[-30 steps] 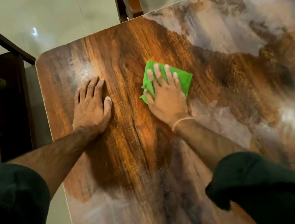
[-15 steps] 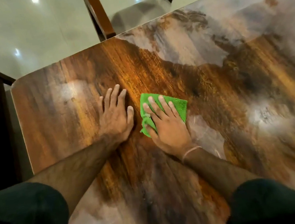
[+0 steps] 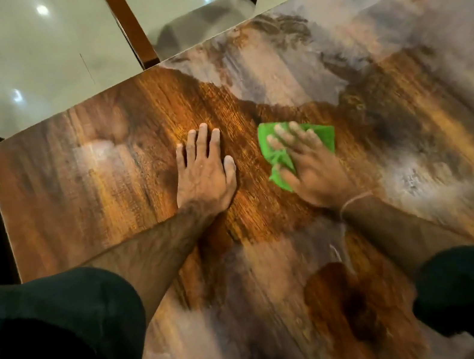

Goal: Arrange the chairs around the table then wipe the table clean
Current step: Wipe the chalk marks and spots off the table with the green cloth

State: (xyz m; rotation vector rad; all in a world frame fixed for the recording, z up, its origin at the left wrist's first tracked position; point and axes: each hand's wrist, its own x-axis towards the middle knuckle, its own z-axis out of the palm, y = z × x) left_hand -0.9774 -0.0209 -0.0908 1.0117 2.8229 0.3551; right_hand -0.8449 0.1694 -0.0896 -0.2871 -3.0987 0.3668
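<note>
Surface [image 3: 73,192] carries a hazy grey film along its near part, with more to the right and far side, while the wood around the hands looks wiped. Left hand [image 3: 204,174] lies flat, fingers [image 3: 201,139] straight, bracing. Just right of it, the right hand [image 3: 310,172] presses the cloth [image 3: 324,135] down with spread fingers, gripping nothing. Flat pressure and overlapping strokes into the haze should serve best. A chair [image 3: 129,24] stands at the far edge. No writing shows.

**Wood-grain tabletop [image 3: 76,207], partly hazy**

Rounded corner at far left; whitish hazy patches across its right and near parts. Green cloth [image 3: 323,135] lies mid-surface, pressed under right grip [image 3: 313,172]. Left grip [image 3: 203,175] rests palm-down just beside it, fingers straight, on bare wood.
</note>
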